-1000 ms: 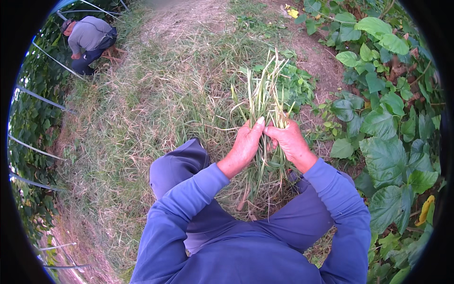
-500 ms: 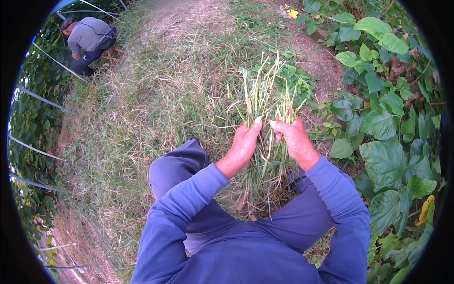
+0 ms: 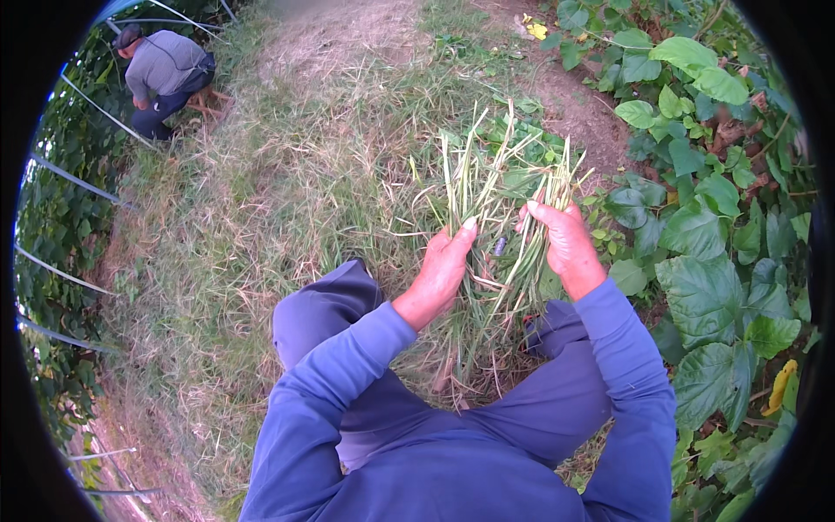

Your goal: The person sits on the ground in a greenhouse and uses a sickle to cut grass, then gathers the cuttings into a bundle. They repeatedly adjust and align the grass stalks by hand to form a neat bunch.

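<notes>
My left hand [image 3: 441,265] is closed around a bundle of long green grass stalks [image 3: 465,178], thumb up along them. To its right, my right hand [image 3: 564,242] grips a second bundle of stalks [image 3: 557,178], with the pale ends fanning out above the fist. Below both hands the grassy ends hang down and tangle between my knees. A gap now lies between the two bundles, and in it shows a small dark bluish object [image 3: 500,246], too small to name. The fingers' undersides are hidden by the grass.
Dry, matted grass [image 3: 261,209] covers the ground ahead and to the left. Broad-leaved plants [image 3: 704,287] crowd close on the right, with a bare soil strip [image 3: 583,113] beside them. At the far left a person [image 3: 170,74] crouches near thin curved poles [image 3: 83,181].
My right hand has moved right and slightly up with its stalks, widening the gap between the bundles. My left hand has barely shifted, still holding its bundle.
</notes>
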Demonstrator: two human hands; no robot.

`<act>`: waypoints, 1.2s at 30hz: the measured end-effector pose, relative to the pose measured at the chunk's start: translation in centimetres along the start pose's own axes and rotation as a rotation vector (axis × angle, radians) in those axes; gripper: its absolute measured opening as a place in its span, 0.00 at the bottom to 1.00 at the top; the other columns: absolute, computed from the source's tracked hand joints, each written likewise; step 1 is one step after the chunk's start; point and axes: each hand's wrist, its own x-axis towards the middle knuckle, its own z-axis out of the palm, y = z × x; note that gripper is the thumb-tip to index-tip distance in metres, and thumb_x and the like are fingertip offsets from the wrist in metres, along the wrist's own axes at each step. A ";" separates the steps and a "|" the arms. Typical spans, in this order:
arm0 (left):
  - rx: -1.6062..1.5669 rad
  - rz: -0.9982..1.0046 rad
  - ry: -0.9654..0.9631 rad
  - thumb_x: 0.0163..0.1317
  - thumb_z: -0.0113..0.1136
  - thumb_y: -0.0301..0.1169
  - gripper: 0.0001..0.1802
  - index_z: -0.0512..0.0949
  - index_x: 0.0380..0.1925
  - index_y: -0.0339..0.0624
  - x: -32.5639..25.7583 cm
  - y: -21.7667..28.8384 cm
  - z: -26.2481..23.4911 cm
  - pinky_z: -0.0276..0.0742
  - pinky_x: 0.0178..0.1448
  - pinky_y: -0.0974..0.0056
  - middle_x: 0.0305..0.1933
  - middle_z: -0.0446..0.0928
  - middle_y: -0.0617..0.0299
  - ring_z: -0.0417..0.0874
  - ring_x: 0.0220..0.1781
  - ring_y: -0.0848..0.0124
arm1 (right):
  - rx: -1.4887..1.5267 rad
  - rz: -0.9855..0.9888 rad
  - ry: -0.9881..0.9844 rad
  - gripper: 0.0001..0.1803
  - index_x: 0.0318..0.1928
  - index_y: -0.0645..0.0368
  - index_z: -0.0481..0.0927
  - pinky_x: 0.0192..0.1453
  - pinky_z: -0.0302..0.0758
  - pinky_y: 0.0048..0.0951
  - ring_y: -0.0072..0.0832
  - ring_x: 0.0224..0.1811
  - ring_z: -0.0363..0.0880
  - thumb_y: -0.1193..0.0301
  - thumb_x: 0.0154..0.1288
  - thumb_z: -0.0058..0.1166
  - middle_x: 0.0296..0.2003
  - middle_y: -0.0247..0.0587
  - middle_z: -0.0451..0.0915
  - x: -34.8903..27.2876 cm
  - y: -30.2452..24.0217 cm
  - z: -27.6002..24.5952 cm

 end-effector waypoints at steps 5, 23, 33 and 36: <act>0.071 0.034 -0.001 0.72 0.48 0.36 0.18 0.72 0.53 0.34 0.0 0.2 0.0 0.76 0.49 0.67 0.45 0.78 0.61 0.77 0.43 0.74 | 0.004 -0.027 0.032 0.08 0.39 0.58 0.73 0.30 0.77 0.26 0.25 0.25 0.76 0.77 0.60 0.55 0.27 0.36 0.77 0.2 -1.1 -0.3; 0.025 0.058 0.055 0.68 0.54 0.40 0.14 0.73 0.42 0.40 0.4 0.3 -0.6 0.71 0.21 0.71 0.26 0.74 0.65 0.73 0.21 0.77 | -0.111 0.031 -0.061 0.08 0.38 0.56 0.76 0.25 0.71 0.22 0.20 0.21 0.73 0.72 0.59 0.59 0.25 0.30 0.75 0.1 -2.1 -1.3; 0.101 0.039 0.013 0.68 0.53 0.38 0.13 0.72 0.42 0.39 0.0 0.7 -0.2 0.71 0.20 0.71 0.26 0.74 0.64 0.73 0.19 0.77 | 0.059 -0.042 0.093 0.10 0.42 0.55 0.73 0.24 0.76 0.27 0.24 0.22 0.75 0.70 0.63 0.58 0.26 0.34 0.76 1.0 -2.0 -2.9; 0.137 0.051 -0.019 0.68 0.54 0.39 0.15 0.72 0.44 0.39 0.3 0.1 -0.7 0.71 0.22 0.72 0.27 0.75 0.65 0.74 0.22 0.79 | 0.092 -0.066 0.087 0.09 0.41 0.55 0.73 0.23 0.75 0.28 0.25 0.22 0.74 0.70 0.63 0.58 0.26 0.35 0.76 1.1 -2.2 -3.1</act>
